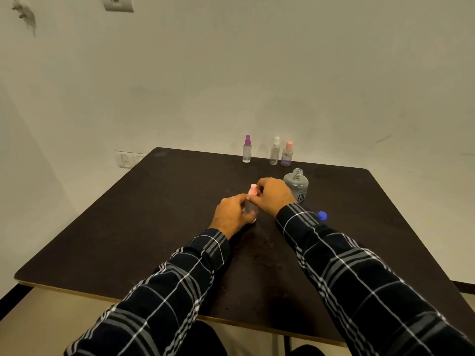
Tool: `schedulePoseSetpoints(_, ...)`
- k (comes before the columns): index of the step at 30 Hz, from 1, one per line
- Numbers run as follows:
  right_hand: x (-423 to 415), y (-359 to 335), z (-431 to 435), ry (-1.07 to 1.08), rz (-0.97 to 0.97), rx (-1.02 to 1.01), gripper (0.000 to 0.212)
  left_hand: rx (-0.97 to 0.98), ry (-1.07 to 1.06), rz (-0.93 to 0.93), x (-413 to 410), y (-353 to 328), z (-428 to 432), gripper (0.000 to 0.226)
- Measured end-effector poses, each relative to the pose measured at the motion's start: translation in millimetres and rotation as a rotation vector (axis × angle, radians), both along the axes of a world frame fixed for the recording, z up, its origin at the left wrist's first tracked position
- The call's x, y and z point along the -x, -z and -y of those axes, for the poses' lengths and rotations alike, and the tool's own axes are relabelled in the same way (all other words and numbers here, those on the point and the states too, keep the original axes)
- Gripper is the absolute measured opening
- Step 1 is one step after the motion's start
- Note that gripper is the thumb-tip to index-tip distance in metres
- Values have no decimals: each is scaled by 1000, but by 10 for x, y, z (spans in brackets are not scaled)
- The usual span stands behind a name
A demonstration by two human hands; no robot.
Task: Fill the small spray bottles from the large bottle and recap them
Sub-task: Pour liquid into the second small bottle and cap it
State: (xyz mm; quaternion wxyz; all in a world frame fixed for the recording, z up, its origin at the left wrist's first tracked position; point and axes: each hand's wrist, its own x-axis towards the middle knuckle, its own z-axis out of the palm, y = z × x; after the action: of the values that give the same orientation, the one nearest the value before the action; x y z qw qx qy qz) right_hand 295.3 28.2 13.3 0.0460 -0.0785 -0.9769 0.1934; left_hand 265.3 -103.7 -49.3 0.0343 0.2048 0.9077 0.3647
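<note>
A small clear spray bottle (249, 207) stands upright on the dark table (154, 227). My left hand (232, 214) grips its body. My right hand (273, 195) pinches its pink spray cap (253, 189) at the bottle's neck. The large clear bottle (297, 185) stands uncapped just behind and right of my right hand. Its blue cap (322, 216) lies on the table beside my right sleeve. Three more small bottles stand along the far edge: one with a purple top (247, 149), one with a white top (275, 151), one with a pink top (287, 154).
A pale wall rises directly behind the table's far edge, with a switch plate (126, 160) low at the left. The table's front edge (115, 298) runs across below my forearms.
</note>
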Motion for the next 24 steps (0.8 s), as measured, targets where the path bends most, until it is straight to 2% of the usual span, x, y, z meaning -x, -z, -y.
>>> schedulePoseSetpoints(3,-47,92,14,66,24,-13,55,-4,5,36,7,-6,1,46)
schedulePoseSetpoints(5,-84,153,-23,59,-40,132,71,-17,7,48,22,11,0,47)
schedulePoseSetpoints(6,-102,166,-43,28,-89,238,73,-25,7,41,29,25,0,46)
schedulePoseSetpoints(7,-111,172,-62,-22,-125,311,68,-27,11,29,28,33,2,43)
schedulePoseSetpoints(10,-108,185,-82,-113,-130,346,40,-19,29,0,13,30,11,42)
schedulePoseSetpoints(14,-75,154,-2,79,-166,308,16,10,-8,-23,8,18,8,49)
schedulePoseSetpoints(17,-74,154,17,133,-96,238,34,14,-16,-4,25,23,0,37)
schedulePoseSetpoints(21,-69,194,-18,43,-120,392,46,-3,3,-12,31,43,8,38)
schedulePoseSetpoints(24,-44,226,-36,-24,-86,365,35,-5,21,-28,25,43,10,36)
